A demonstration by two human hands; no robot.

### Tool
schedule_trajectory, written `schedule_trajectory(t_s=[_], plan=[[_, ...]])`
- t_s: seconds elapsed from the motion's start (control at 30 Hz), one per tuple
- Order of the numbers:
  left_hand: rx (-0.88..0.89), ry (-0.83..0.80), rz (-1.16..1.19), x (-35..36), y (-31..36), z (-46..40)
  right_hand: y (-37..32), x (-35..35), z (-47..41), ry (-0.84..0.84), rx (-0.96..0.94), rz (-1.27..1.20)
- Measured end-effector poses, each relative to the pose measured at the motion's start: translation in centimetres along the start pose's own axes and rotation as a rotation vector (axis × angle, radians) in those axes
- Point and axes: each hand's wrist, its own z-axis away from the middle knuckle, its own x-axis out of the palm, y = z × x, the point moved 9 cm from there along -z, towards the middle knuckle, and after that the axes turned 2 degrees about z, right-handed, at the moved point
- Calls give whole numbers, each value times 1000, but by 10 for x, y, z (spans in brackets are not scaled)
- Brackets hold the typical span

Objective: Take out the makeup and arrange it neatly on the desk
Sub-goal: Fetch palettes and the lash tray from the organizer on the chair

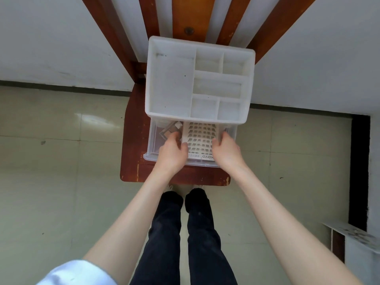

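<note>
Head view, clear drawer (151,149) holding lash card (200,138), left hand (171,155) and right hand (226,154) pinching its edges; organizer (150,79) above

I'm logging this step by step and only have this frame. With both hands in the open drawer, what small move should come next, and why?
Probably lift the false-lash card straight up out of the drawer. The left hand and right hand already sit at its two long edges, fingers curled toward it, and the organizer's top tray above looks empty, so this card seems the item to remove first.
</note>
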Motion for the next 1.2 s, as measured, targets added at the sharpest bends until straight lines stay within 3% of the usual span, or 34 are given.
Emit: schedule_trajectory(t_s=[0.13, 0.2, 0.37, 0.43, 0.53, 0.6, 0.73, 0.83, 0.93, 1.03, 1.2], plan=[[-39, -14, -14, 0, 3, -8, 6, 7, -6, -68, 104, 3], [-44, -19, -26, -5, 3, -10, 6, 5, -2, -49, 83, 58], [-121, -134, 215, -14, -12, -2, -2, -9, 16, 26, -36, 143], [-147, -180, 312, -16, -17, 6, 7, -15, 22, 23, 19, 37], [-161, -285, 375, -11, -20, 21, 30, -12, 32, -79, 174, -325], [-125, -304, 224, -9, -21, 25, 42, -7, 39, -168, 228, -458], [123, 66, -170, -33, 1, 6, 61, -10, 46, -194, 235, -497], [241, 143, -297, -25, 15, -12, 65, -11, 46, -198, 225, -497], [238, 121, -450, -8, 12, -26, 64, -10, 42, -196, 205, -479], [215, 225, -631, -6, 9, -30, 63, -12, 37, -163, 184, -486], [126, 246, -580, -3, 3, -30, 70, -15, 34, -139, 205, -497]])
